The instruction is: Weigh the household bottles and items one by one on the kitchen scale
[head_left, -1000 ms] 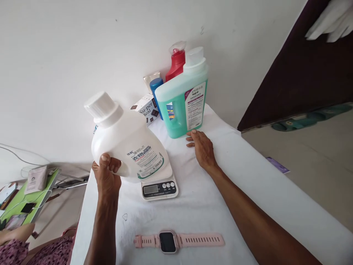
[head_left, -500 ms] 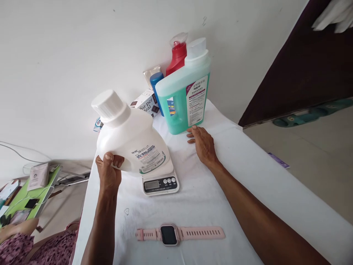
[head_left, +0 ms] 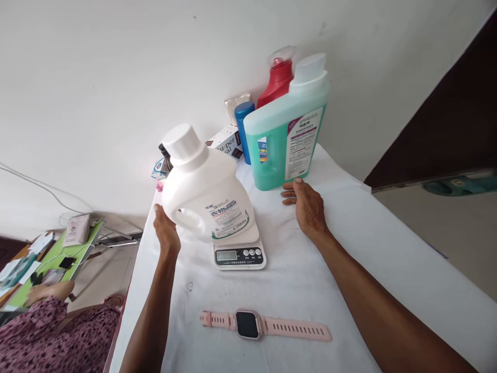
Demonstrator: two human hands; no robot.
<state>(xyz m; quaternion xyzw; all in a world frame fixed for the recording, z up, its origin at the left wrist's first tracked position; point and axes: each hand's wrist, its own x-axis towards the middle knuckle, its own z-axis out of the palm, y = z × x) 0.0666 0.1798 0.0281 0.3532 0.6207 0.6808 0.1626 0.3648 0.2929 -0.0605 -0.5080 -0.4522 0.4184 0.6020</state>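
A white laundry detergent bottle (head_left: 207,186) stands on a small digital kitchen scale (head_left: 239,257), its cap toward the upper left. Just left of the bottle's handle is my left hand (head_left: 166,233), off the handle, with its fingers partly hidden behind the bottle; it appears to hold nothing. My right hand (head_left: 306,207) rests on the white cloth with fingers extended, empty, close to the base of a green liquid jug (head_left: 272,155). In front of the scale a pink smartwatch (head_left: 247,325) lies flat with its strap spread out.
Behind the jug stand a red bottle (head_left: 276,83) and a blue bottle (head_left: 243,129), beside a printed box (head_left: 227,140) against the wall. At the left, a person in a patterned garment (head_left: 58,331) sits by a green table (head_left: 42,267) holding papers and a phone.
My left hand has let go of the bottle's handle and drawn away to its left. The bottle sits more upright on the scale. The view has shifted slightly left.
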